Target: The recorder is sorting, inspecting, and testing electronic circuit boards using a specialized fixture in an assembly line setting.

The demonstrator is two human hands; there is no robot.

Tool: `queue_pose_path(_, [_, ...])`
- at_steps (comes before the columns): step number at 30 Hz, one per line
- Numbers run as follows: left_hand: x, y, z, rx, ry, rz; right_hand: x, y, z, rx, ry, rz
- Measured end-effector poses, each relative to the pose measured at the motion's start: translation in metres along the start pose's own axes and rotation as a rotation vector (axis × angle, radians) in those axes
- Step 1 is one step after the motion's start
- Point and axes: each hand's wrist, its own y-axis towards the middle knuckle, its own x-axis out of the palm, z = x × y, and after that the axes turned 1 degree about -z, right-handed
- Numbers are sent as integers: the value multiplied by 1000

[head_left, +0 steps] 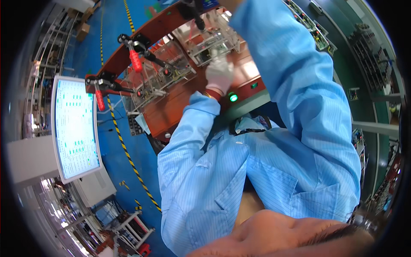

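Note:
My left hand (220,73), in a white glove, reaches to the near edge of a clear test fixture (201,53) on a reddish-brown bench (171,105). Its fingers are smeared by motion, so whether they grip anything does not show. My right arm (282,55), in a blue striped sleeve, stretches up past the fixture. Only a small part of my right hand (231,3) appears at the top edge, its fingers hidden. Close by is a black toggle clamp (198,21), standing over the fixture.
Two more clamps with red handles, one nearer (135,61) and one farther left (99,100), overhang other clear fixtures (145,88). A green lit button (233,97) is on the bench front. A screen (76,128) stands left; racks of circuit boards (314,30) line the right.

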Motion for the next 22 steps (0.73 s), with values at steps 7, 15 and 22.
queue_pose_path(7, [2, 47, -31, -345, 19, -200, 14, -115, 39, -251, -252, 264])
queue_pose_path(15, [-4, -7, -31, 91, -114, -210, -20, -329, 104, 1219, 312, 12])
queue_pose_path(22, [-73, -44, 84, -117, -382, -476, -49, -350, 96, 1053, 467, 498])
